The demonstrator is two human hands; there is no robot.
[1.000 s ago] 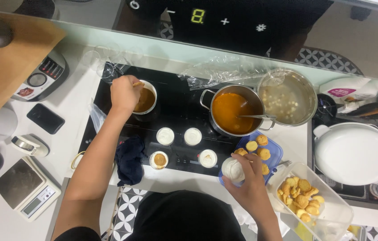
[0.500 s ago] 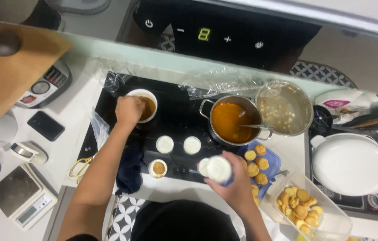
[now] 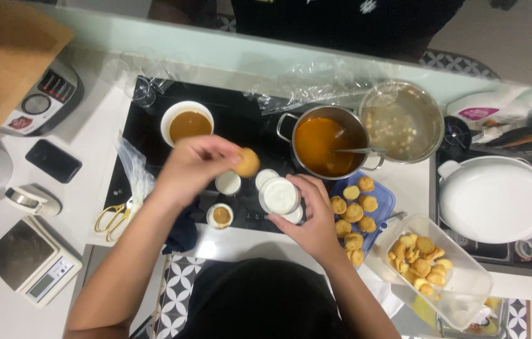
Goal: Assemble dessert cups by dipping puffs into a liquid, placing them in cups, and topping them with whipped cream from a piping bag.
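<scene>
The left hand (image 3: 194,166) is pinching a round golden puff (image 3: 248,162) above the black cooktop (image 3: 241,125), just beside the right hand (image 3: 310,220), which is gripping a small white cup (image 3: 279,195). Around them are sitting other small cups (image 3: 228,183), a sauce bowl (image 3: 187,123), an orange soup pot (image 3: 322,145) and a blue tray of puffs (image 3: 384,202).

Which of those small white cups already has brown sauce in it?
The small cup nearest the person, just below the left hand. It shows brown filling; the cup in the right hand and the others beside it look plain white.
</scene>
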